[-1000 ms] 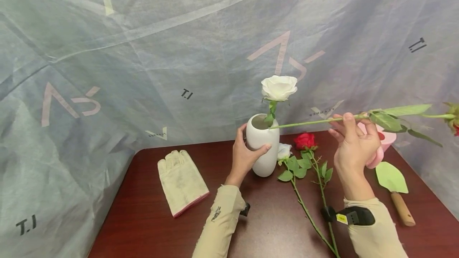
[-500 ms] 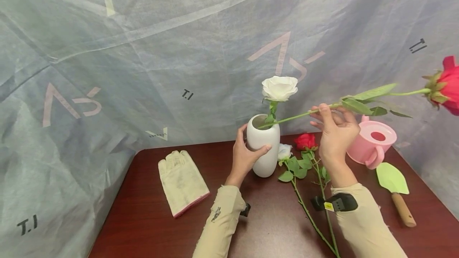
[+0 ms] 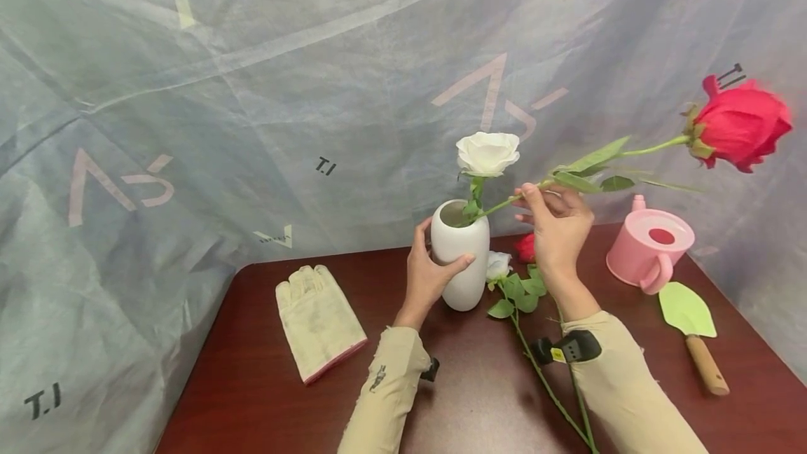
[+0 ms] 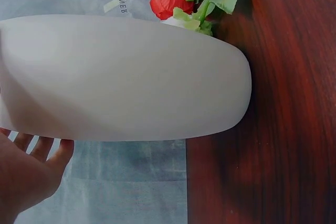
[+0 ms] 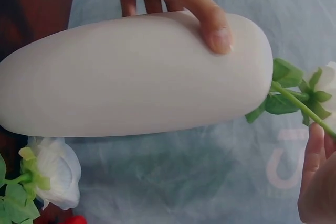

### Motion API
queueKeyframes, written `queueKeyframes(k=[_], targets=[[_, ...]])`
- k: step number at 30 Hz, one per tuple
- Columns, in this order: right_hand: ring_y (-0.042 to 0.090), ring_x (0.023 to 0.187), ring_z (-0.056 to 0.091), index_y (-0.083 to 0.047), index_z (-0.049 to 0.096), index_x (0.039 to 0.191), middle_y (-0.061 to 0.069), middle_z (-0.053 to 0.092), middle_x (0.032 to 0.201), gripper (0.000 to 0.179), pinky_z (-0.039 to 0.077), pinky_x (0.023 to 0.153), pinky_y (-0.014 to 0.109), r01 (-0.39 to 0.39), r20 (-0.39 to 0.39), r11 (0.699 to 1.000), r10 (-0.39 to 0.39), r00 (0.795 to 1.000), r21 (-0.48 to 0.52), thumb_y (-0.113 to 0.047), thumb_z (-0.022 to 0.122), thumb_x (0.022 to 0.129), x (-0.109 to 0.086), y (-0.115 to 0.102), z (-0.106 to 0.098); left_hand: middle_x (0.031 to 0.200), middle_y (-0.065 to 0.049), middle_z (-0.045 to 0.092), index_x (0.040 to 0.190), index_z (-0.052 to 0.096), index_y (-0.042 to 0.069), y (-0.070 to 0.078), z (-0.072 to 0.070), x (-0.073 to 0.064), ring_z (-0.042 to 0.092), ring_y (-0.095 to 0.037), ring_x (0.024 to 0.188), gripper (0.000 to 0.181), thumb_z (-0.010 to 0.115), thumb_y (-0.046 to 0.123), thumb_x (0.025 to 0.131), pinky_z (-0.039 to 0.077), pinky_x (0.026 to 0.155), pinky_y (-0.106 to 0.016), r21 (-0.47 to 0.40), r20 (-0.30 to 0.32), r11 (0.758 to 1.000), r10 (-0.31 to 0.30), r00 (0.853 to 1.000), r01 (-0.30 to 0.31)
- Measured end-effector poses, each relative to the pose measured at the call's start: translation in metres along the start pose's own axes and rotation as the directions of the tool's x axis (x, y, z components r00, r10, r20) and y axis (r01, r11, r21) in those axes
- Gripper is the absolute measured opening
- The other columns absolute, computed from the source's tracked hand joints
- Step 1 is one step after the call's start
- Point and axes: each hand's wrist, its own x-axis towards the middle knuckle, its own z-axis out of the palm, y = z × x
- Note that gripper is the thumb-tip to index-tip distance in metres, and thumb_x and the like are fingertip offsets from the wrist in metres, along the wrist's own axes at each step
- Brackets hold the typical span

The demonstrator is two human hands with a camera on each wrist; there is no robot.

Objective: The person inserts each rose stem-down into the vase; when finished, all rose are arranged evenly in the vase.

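Left hand (image 3: 430, 275) holds tall white vase (image 3: 462, 268) | right hand (image 3: 560, 230) pinches long-stemmed red rose (image 3: 740, 123) | round white rose (image 3: 488, 154) between both hands

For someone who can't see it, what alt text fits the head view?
A person's right hand holds a red rose, its stem slanting to the top of a white vase, gripped by the left hand, with a white rose in it. Also on the table: a glove, another white rose, another red rose, a watering can and a trowel.
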Motion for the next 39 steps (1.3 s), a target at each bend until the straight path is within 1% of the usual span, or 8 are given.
queueKeyframes(k=[7,14,18,22,27,32,36,39], targets=[[0.016,0.063,0.066,0.012,0.064,0.082,0.012,0.069,0.072,0.016,0.052,0.056,0.024,-0.004,0.06,0.985,0.015,0.998,-0.171,-0.002,0.072,0.08,-0.005,-0.012,0.011,0.125,0.012,0.049,0.136,0.038,0.028,0.001,0.001,0.001,0.049,-0.004,0.107,0.082,0.083,0.037,0.067,0.043,0.088,-0.029,-0.004,0.007,1.0,0.002,1.0,-0.002],[0.007,0.066,0.063,0.014,0.065,0.083,0.004,0.069,0.07,0.02,0.049,0.063,0.022,-0.018,0.097,0.937,0.055,0.994,-0.348,-0.005,0.073,0.08,-0.009,-0.013,0.02,0.124,0.009,0.051,0.135,0.038,0.028,0.001,0.001,0.001,0.05,-0.006,0.107,0.082,0.084,0.034,0.067,0.044,0.087,-0.03,-0.003,-0.002,1.0,0.017,1.0,-0.017],[0.007,0.075,0.064,0.011,0.069,0.086,0.009,0.069,0.078,0.019,0.049,0.068,0.021,-0.052,0.138,0.901,0.123,0.983,-0.43,-0.007,0.073,0.081,-0.014,-0.01,0.023,0.124,0.011,0.05,0.136,0.038,0.028,0.0,0.001,0.001,0.051,-0.006,0.106,0.082,0.083,0.034,0.068,0.044,0.087,-0.029,0.01,-0.003,1.0,0.015,1.0,-0.015],[0.02,0.085,0.066,0.009,0.068,0.096,0.017,0.066,0.096,0.024,0.052,0.069,0.024,-0.13,0.22,0.859,0.268,0.938,-0.495,-0.012,0.069,0.085,-0.021,-0.01,0.022,0.126,0.011,0.049,0.136,0.037,0.027,-0.001,0.001,0.0,0.051,-0.009,0.107,0.082,0.083,0.034,0.068,0.044,0.086,-0.029,0.016,0.0,1.0,0.014,1.0,-0.014],[0.04,0.109,0.053,0.004,0.054,0.124,0.019,0.047,0.129,0.046,0.05,0.081,0.042,-0.145,0.317,0.792,0.396,0.862,-0.593,-0.021,0.066,0.087,-0.026,-0.01,0.013,0.128,0.008,0.049,0.137,0.036,0.026,-0.001,0.0,0.0,0.051,-0.009,0.107,0.083,0.082,0.036,0.069,0.045,0.087,-0.03,0.02,0.003,1.0,0.02,1.0,-0.02],[0.036,0.116,0.049,-0.005,0.049,0.133,0.013,0.039,0.138,0.054,0.045,0.09,0.044,-0.143,0.36,0.767,0.446,0.819,-0.626,-0.029,0.066,0.088,-0.031,0.011,-0.011,0.128,0.008,0.049,0.138,0.036,0.025,-0.001,0.0,0.001,0.051,-0.007,0.108,0.083,0.082,0.037,0.069,0.044,0.088,-0.03,0.025,0.005,0.999,0.022,1.0,-0.022],[0.027,0.12,0.047,-0.005,0.049,0.133,0.014,0.046,0.133,0.052,0.045,0.09,0.031,-0.166,0.373,0.758,0.484,0.792,-0.63,-0.029,0.064,0.089,-0.04,0.016,-0.029,0.127,0.007,0.049,0.137,0.037,0.024,-0.002,0.001,0.001,0.051,-0.008,0.108,0.083,0.083,0.034,0.069,0.044,0.088,-0.03,0.015,0.001,0.999,0.031,1.0,-0.031],[0.02,0.116,0.049,-0.006,0.05,0.131,0.014,0.054,0.126,0.048,0.044,0.085,0.022,-0.162,0.371,0.741,0.497,0.784,-0.651,-0.03,0.061,0.091,-0.048,0.015,-0.045,0.127,0.007,0.049,0.137,0.037,0.025,-0.001,0.001,0.001,0.051,-0.009,0.108,0.083,0.083,0.034,0.068,0.045,0.087,-0.03,0.012,-0.004,0.999,0.034,0.999,-0.034]])
